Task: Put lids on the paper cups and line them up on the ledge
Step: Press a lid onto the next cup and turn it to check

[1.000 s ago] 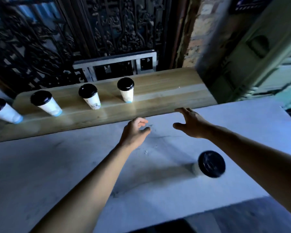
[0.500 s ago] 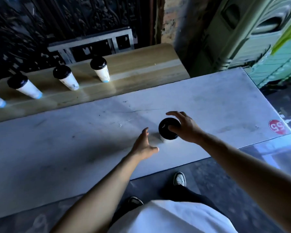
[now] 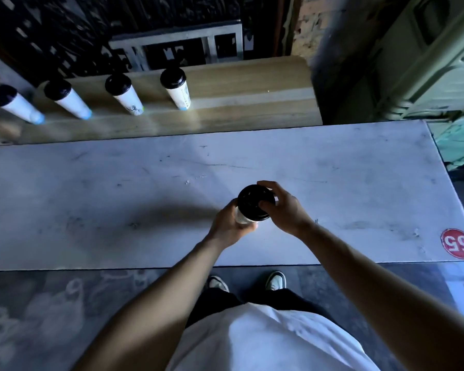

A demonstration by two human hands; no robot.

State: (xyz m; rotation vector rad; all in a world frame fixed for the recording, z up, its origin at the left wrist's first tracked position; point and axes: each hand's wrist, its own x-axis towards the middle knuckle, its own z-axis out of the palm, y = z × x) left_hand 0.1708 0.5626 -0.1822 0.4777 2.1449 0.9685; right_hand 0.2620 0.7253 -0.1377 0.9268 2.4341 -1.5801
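White table [image 3: 91, 210] — lidded paper cup [image 3: 255, 202] between both hands.

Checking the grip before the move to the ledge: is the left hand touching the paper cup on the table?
Touching. The head view shows the left hand wrapped round the paper cup wall just under the black lid, no gap between them.

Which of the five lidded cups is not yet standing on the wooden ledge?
The cup gripped by both hands over the white table; the others stand on the ledge.
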